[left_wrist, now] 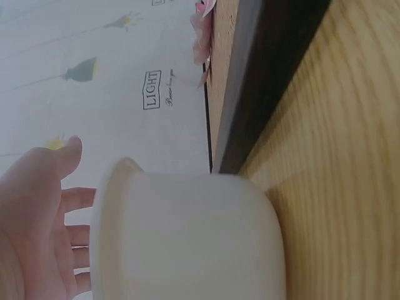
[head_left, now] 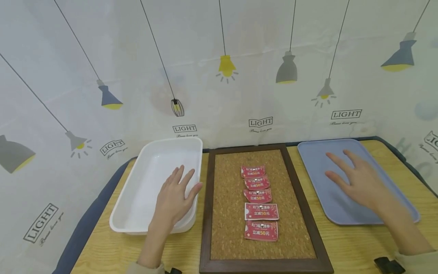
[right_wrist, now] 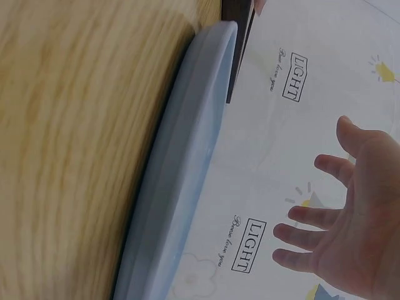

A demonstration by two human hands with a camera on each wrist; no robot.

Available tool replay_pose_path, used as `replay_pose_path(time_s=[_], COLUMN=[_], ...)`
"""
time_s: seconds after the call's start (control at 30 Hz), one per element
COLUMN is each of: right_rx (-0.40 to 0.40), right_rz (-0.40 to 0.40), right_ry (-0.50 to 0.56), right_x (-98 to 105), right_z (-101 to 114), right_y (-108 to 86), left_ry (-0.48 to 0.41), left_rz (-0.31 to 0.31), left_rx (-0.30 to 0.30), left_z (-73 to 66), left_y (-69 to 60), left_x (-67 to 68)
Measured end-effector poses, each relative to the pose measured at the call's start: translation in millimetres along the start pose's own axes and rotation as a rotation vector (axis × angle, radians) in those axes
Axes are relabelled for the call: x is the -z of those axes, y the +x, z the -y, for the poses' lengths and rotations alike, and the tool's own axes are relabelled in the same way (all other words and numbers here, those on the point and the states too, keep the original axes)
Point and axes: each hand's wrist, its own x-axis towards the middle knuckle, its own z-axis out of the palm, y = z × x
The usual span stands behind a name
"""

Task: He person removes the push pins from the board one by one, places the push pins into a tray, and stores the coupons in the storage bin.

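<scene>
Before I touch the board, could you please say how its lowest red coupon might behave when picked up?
The lowest coupon looks like thin paper, so it is probably light and floppy. A shiny fastener near its upper edge seems to hold it, so a tug might tear it.

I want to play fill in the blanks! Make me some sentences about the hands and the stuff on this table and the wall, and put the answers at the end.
1. The corkboard has ____ red coupons in a column.
2. The big yellow number on each coupon is ____.
3. The right hand is over the tray, and the left hand is over the ____ tub.
4. The word in big capital letters on the wall is ____.

Missing words: five; 50; white; LIGHT.
</scene>
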Motion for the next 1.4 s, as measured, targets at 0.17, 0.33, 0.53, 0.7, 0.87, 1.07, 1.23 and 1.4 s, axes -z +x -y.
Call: replay_pose_path(time_s=[0.17, 0.33, 0.53, 0.7, 0.87, 1.07, 1.23, 1.4], right_rx=[-0.003, -0.001, 0.005, 0.013, 0.011, 0.061, 0.064, 0.037], right_rz=[0.003, 0.011, 0.017, 0.034, 0.079, 0.079, 0.103, 0.171], right_ry=[0.035, 0.075, 0.129, 0.161, 0.209, 0.259, 0.288, 0.301], right_x=[-1, 0, -1, -2, -3, -6, -11, -14], right_z=[10, 22, 35, 45, 57, 71, 81, 92], right_y=[-0.2, 1.5, 2.8, 2.4, 2.5, 2.7, 2.5, 2.1], left_ry=[-0.021, -0.049, -0.090, -0.120, -0.133, -0.131, -0.156, -0.157], left_rz=[-0.020, -0.024, -0.036, -0.038, -0.079, -0.126, -0.101, -0.042], left_rx=[-0.031, -0.048, -0.063, -0.083, -0.133, -0.185, -0.209, -0.210], left_z=[-11.7, -20.7, -31.0, -40.2, -48.6, -58.4, -67.0, -73.5], left_y=[0.0, -0.2, -2.6, -3.6, -2.7, -1.5, -2.3, -4.0], left_x=[0.7, -2.5, -7.1, -10.8, -14.6, -20.6, -24.9, -31.5])
